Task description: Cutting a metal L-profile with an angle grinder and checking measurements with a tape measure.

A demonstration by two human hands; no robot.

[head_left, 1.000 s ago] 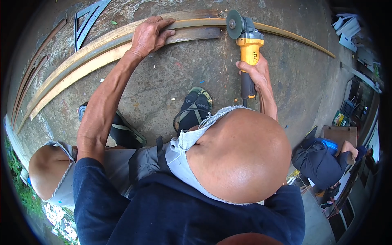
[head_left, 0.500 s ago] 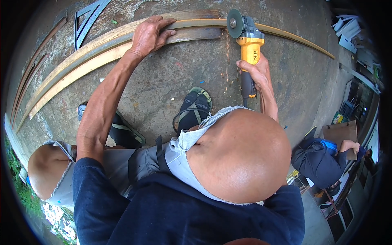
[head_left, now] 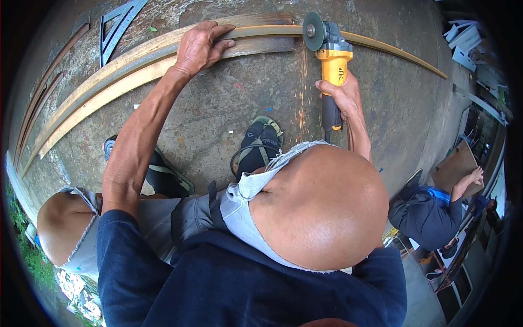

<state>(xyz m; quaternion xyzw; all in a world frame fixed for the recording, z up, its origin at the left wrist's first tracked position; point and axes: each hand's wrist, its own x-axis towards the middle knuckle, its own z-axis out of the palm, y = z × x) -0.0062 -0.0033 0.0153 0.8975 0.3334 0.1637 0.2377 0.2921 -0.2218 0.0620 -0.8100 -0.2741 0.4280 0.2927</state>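
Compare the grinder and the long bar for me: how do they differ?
The grinder is short and chunky; the bar is long and thin. The grinder's handle points back toward the person, while the bar runs crosswise. The right hand grips the grinder; the left hand holds the bar. Both show some yellow colouring, and each has a hand on it.

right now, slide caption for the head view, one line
Sparks fly as the right hand holds a yellow angle grinder to a long thin bar steadied by the left hand.
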